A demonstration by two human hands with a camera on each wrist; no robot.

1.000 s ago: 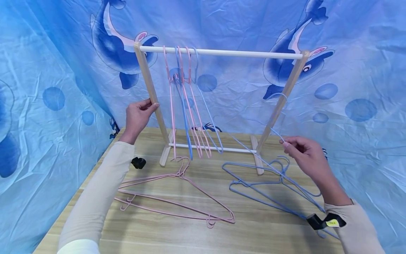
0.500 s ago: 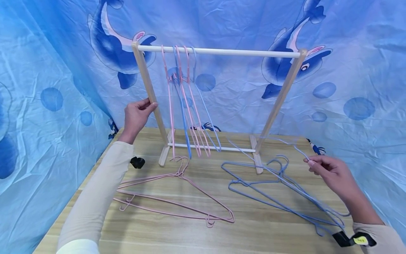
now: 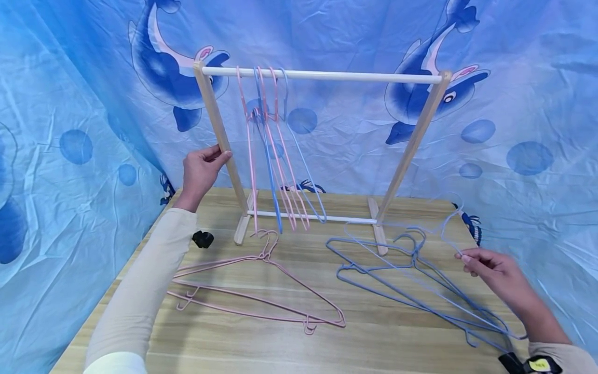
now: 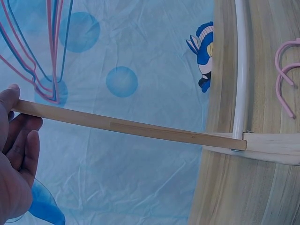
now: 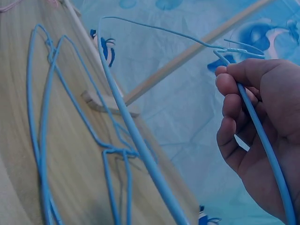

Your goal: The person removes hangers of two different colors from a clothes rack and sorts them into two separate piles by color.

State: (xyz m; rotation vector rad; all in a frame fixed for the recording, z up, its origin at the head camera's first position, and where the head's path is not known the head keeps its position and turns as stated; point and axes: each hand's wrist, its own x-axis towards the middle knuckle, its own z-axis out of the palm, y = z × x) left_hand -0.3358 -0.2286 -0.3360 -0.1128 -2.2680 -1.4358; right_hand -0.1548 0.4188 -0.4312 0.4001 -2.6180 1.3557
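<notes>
The right hand [image 3: 502,278], pinching a blue wire hanger [image 5: 265,140], had just dropped lower and outward, leaving it unhung, low by the right end of the garment rack [image 3: 355,76], whose left post [image 3: 213,111] the left hand [image 3: 201,174] gripped.

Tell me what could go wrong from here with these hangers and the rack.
The held blue hanger in the right hand may snag on the blue hangers lying on the table, since it overlaps them in the head view. A tug from the left hand, which grips the left post, might shift the rack and set the hanging hangers swinging. Those hang bunched toward the left end of the rail, so they could tangle.
</notes>
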